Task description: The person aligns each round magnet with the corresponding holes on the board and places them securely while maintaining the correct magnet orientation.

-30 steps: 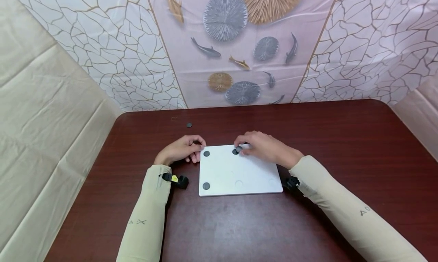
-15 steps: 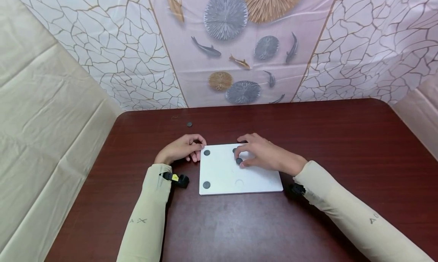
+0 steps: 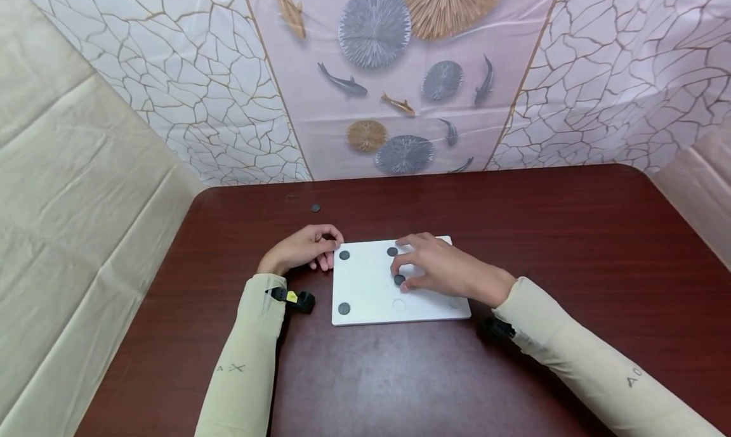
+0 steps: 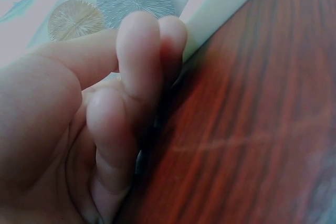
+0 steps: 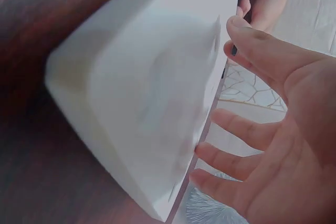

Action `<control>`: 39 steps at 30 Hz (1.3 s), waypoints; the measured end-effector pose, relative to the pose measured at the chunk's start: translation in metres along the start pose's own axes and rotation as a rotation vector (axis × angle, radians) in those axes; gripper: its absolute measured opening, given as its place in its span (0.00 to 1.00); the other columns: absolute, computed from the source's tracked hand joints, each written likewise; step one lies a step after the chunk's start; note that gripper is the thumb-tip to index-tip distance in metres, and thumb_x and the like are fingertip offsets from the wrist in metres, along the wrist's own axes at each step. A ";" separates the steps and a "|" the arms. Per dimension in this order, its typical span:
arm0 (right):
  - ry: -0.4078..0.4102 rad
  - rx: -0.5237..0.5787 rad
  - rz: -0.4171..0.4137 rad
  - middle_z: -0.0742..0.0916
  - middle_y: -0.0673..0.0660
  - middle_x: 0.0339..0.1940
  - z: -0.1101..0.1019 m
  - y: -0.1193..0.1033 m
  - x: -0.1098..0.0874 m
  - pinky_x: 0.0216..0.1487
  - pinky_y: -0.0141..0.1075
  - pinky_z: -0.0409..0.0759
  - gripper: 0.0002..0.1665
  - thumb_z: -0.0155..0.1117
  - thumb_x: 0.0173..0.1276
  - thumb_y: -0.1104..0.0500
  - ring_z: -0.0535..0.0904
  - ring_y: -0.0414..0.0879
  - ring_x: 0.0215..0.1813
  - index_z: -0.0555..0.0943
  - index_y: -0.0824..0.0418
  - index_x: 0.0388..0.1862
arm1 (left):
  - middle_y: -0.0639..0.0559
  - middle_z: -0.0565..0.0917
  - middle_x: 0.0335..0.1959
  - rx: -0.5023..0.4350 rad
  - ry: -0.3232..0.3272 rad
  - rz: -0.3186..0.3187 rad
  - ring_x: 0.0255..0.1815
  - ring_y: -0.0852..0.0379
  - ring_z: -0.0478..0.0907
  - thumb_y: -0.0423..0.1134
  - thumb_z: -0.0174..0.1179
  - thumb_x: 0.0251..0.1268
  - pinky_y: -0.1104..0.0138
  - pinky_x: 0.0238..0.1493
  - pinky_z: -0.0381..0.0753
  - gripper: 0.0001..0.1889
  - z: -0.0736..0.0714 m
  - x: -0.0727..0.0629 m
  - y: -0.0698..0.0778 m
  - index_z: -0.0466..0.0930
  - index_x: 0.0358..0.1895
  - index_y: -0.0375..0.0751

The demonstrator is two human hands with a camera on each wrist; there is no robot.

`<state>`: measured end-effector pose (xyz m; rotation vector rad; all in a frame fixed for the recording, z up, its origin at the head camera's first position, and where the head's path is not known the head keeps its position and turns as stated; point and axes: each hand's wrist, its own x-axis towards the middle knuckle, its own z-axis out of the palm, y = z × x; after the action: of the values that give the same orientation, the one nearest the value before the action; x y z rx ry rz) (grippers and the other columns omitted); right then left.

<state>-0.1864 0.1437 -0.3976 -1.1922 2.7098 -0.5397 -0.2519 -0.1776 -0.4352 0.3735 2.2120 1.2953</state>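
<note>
A white rectangular board (image 3: 368,288) lies flat on the table. Dark round discs sit near its far left corner (image 3: 344,255), its near left corner (image 3: 344,308) and its far edge (image 3: 392,252). My left hand (image 3: 305,248) grips the board's far left corner between thumb and index finger; the left wrist view shows the fingertips against its edge. Over the board, my right hand (image 3: 448,267) pinches another dark disc (image 3: 400,280) between thumb and index finger. In the right wrist view only a dark sliver of that disc (image 5: 234,50) shows, with the other fingers spread.
One more dark disc (image 3: 315,208) lies on the brown table (image 3: 542,221) beyond the left hand. A faint round mark (image 3: 398,305) shows near the board's front edge. Patterned cloth (image 3: 400,94) hangs behind the table.
My right hand has carried its disc from beside the far-edge disc toward the board's middle, nearer to me. The far-edge disc is now uncovered. My left hand has stayed put.
</note>
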 end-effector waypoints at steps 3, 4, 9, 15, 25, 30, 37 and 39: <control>-0.006 -0.010 -0.008 0.82 0.65 0.68 0.001 -0.003 0.000 0.69 0.62 0.71 0.11 0.80 0.66 0.54 0.74 0.66 0.72 0.88 0.45 0.46 | 0.49 0.84 0.25 -0.003 0.001 -0.004 0.25 0.57 0.82 0.40 0.56 0.82 0.69 0.27 0.76 0.08 0.000 0.000 -0.003 0.79 0.53 0.41; -0.009 -0.012 -0.009 0.83 0.65 0.67 0.001 -0.005 -0.001 0.70 0.63 0.71 0.11 0.80 0.66 0.54 0.74 0.66 0.72 0.88 0.45 0.45 | 0.49 0.84 0.25 -0.002 0.000 -0.001 0.25 0.57 0.82 0.40 0.56 0.82 0.69 0.27 0.76 0.08 0.000 0.000 -0.004 0.79 0.53 0.41; -0.035 -0.013 -0.003 0.83 0.65 0.67 0.001 -0.012 -0.002 0.70 0.67 0.69 0.11 0.80 0.65 0.55 0.71 0.69 0.75 0.88 0.44 0.44 | 0.48 0.85 0.25 -0.001 0.001 0.010 0.25 0.57 0.82 0.40 0.56 0.82 0.68 0.26 0.77 0.08 -0.001 0.001 -0.004 0.79 0.53 0.40; -0.080 0.025 0.033 0.78 0.70 0.73 -0.001 -0.019 -0.004 0.71 0.72 0.65 0.11 0.81 0.65 0.54 0.65 0.77 0.77 0.87 0.42 0.42 | 0.49 0.85 0.25 0.001 0.004 0.018 0.24 0.58 0.82 0.39 0.56 0.82 0.69 0.26 0.76 0.08 -0.001 0.000 -0.002 0.79 0.54 0.39; -0.085 0.036 0.045 0.77 0.73 0.73 0.003 -0.029 -0.008 0.73 0.69 0.65 0.10 0.81 0.64 0.54 0.64 0.81 0.76 0.87 0.43 0.40 | 0.49 0.85 0.25 0.001 0.003 0.015 0.25 0.58 0.82 0.39 0.56 0.82 0.69 0.26 0.76 0.09 0.000 0.000 0.000 0.79 0.54 0.38; -0.064 0.026 0.068 0.76 0.74 0.74 0.006 -0.034 -0.012 0.71 0.67 0.69 0.10 0.80 0.65 0.56 0.65 0.80 0.76 0.87 0.44 0.41 | 0.49 0.86 0.25 0.000 0.001 0.016 0.24 0.59 0.82 0.38 0.55 0.82 0.70 0.26 0.76 0.09 0.000 0.001 -0.001 0.79 0.54 0.38; -0.024 0.046 0.101 0.76 0.74 0.73 0.011 -0.038 -0.015 0.74 0.64 0.67 0.11 0.80 0.64 0.61 0.64 0.78 0.77 0.88 0.46 0.40 | 0.49 0.86 0.25 0.001 -0.001 0.022 0.24 0.58 0.82 0.39 0.55 0.83 0.69 0.26 0.76 0.09 0.000 0.002 -0.003 0.79 0.54 0.38; -0.012 0.053 0.114 0.76 0.74 0.73 0.013 -0.040 -0.016 0.74 0.64 0.67 0.12 0.80 0.64 0.62 0.64 0.78 0.77 0.87 0.47 0.40 | 0.49 0.86 0.26 0.000 0.000 0.023 0.25 0.58 0.82 0.39 0.55 0.83 0.69 0.26 0.76 0.09 0.000 0.002 -0.003 0.79 0.54 0.38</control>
<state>-0.1449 0.1275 -0.3949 -1.0173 2.7146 -0.5831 -0.2535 -0.1780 -0.4388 0.4004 2.2134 1.3072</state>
